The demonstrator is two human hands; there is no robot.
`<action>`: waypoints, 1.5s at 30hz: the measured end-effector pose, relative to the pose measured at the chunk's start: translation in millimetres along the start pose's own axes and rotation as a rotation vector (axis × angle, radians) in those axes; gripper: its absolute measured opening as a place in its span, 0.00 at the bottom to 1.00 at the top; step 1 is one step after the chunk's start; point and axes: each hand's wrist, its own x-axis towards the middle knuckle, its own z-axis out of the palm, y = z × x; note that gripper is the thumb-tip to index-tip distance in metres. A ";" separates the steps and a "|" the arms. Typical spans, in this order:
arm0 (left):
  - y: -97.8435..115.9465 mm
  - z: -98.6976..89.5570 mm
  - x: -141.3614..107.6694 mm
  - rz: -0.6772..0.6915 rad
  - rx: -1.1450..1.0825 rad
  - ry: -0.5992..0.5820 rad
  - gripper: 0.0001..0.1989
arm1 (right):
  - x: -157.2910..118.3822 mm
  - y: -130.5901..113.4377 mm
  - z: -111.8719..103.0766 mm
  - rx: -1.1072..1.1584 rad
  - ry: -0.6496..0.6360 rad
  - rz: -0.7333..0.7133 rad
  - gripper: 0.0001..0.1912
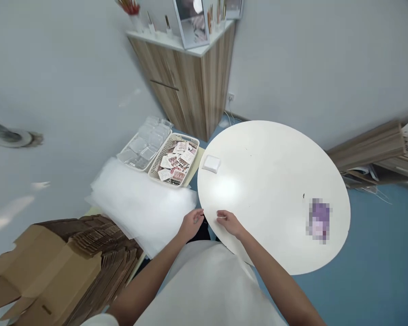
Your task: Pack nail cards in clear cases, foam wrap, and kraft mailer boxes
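My left hand [192,223] is at the near left edge of the round white table [275,181], its fingers loosely bent with nothing seen in them. Over the tabletop just inside that edge, my right hand [230,222] has a gap between its thumb and fingers and holds nothing visible. A small stack of white square pads or sheets [211,163] lies on the table beyond both hands. To the left of my left hand is a pile of translucent white plastic sheets or bags [139,194].
Behind the sheets stand a white basket [152,170] of printed cards and packets and a tray of clear plastic boxes [149,140]. Folded brown cardboard boxes [54,267] are stacked at left. A blurred purple item [319,219] lies on the table's right. A wooden cabinet [187,86] stands behind.
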 end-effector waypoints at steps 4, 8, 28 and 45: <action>-0.2 -5.8 -52.3 0.003 0.116 0.035 0.17 | -9.0 8.4 5.6 -0.002 0.010 -0.053 0.21; 2.2 -16.9 -92.7 -0.029 0.176 0.134 0.17 | -10.6 3.4 23.0 -0.041 -0.103 -0.122 0.21; -75.9 -188.2 -242.6 -0.246 0.662 0.665 0.29 | -33.8 -147.0 259.1 -0.897 -0.360 -1.059 0.18; -121.0 -204.4 -251.3 -0.111 0.439 0.654 0.23 | -16.6 -162.1 326.8 -0.612 -0.226 -0.865 0.03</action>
